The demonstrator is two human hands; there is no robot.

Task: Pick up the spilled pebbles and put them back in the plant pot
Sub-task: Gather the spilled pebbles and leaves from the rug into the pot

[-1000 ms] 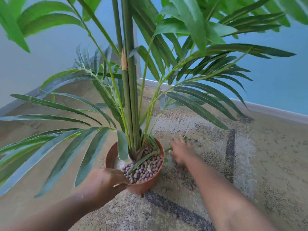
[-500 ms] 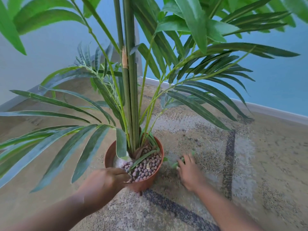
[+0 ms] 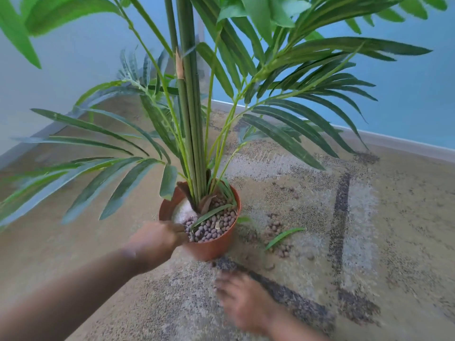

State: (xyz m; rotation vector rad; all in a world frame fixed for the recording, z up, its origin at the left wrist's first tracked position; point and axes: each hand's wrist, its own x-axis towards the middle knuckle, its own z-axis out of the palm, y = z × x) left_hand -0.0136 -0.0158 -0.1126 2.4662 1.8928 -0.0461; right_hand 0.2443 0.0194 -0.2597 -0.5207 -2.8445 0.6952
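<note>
A terracotta plant pot [image 3: 209, 249] stands on the carpet and holds a tall palm and a layer of brown pebbles [image 3: 211, 226], with white foam bare at its left side. My left hand [image 3: 155, 242] grips the pot's near-left rim. Spilled pebbles [image 3: 274, 227] lie in small heaps on the carpet right of the pot, with more [image 3: 284, 251] a little nearer and a few further back [image 3: 286, 189]. My right hand [image 3: 246, 301] is blurred, low over the carpet in front of the pot, fingers spread; I cannot see whether it holds anything.
A fallen green leaf [image 3: 283, 237] lies among the spilled pebbles. Palm fronds [image 3: 283, 139] hang low over the carpet on all sides. The blue wall and skirting board [image 3: 394, 143] run behind on the right, a pale wall on the left.
My right hand has pulled back from beside the pot's right side toward me, to the carpet in front of the pot. The left hand stays on the rim.
</note>
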